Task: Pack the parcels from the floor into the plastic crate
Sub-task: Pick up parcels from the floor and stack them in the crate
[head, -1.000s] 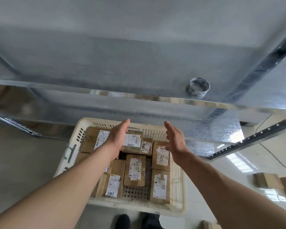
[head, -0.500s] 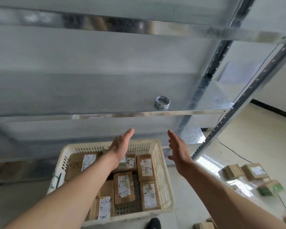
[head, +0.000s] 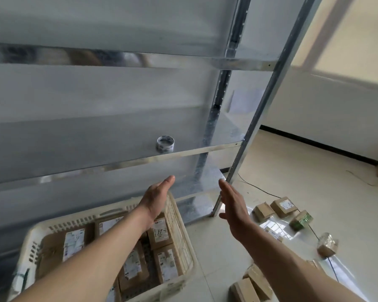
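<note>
A cream plastic crate (head: 179, 234) sits on the floor at lower left, holding several brown labelled parcels (head: 160, 232). My left hand (head: 156, 198) hovers over the crate's far right corner, flat and holding nothing. My right hand (head: 232, 205) is held out to the right of the crate, above the floor, fingers straight and holding nothing. More brown parcels (head: 284, 207) lie on the floor at right, with a green-printed one (head: 301, 220) and a plastic-wrapped one (head: 327, 245). Two further parcels (head: 252, 286) lie near the bottom edge.
A metal shelving rack (head: 268, 88) stands right behind the crate, with a roll of tape (head: 165, 143) on its middle shelf. A thin black cable (head: 260, 188) runs across the pale floor at right. A white wall with a dark skirting closes the far right.
My view has swung up and to the right, so the crate slid to the lower left and the floor parcels came into sight. Both hands stayed empty and moved right of the crate's middle.
</note>
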`<state>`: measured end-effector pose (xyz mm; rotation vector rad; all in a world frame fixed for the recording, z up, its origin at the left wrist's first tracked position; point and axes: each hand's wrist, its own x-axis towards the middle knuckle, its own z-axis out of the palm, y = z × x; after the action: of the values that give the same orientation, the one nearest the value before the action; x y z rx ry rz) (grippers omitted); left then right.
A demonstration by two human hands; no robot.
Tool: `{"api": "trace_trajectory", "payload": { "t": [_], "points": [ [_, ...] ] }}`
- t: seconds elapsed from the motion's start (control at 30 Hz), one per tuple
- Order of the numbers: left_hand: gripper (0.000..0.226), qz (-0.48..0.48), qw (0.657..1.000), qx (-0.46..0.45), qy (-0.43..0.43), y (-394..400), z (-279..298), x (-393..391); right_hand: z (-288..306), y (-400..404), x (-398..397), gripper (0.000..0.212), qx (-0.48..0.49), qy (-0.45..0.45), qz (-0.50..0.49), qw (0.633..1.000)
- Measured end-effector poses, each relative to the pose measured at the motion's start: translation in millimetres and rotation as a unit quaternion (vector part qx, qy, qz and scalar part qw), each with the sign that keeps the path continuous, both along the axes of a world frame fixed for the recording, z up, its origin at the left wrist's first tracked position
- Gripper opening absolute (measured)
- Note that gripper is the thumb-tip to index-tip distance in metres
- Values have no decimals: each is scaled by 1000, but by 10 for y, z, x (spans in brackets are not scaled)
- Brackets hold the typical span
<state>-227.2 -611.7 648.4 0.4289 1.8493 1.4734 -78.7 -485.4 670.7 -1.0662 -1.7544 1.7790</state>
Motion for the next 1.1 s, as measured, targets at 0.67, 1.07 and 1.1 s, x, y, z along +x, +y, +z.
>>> {"api": "trace_trajectory", "payload": {
  "t": [0.67,1.07,1.1],
  "points": [
    [57,-120,993,-16,16,2024,417,2394,-68,1673,2608,108,18,41,-131,990],
    [56,-213,975,-22,53,3008,486,3456,144,2284,3835,65,-35,51,-244,968],
    [55,-221,974,-22,54,3082,473,3495,134,2328,3902,68,-39,51,-256,965]
  ]
}}
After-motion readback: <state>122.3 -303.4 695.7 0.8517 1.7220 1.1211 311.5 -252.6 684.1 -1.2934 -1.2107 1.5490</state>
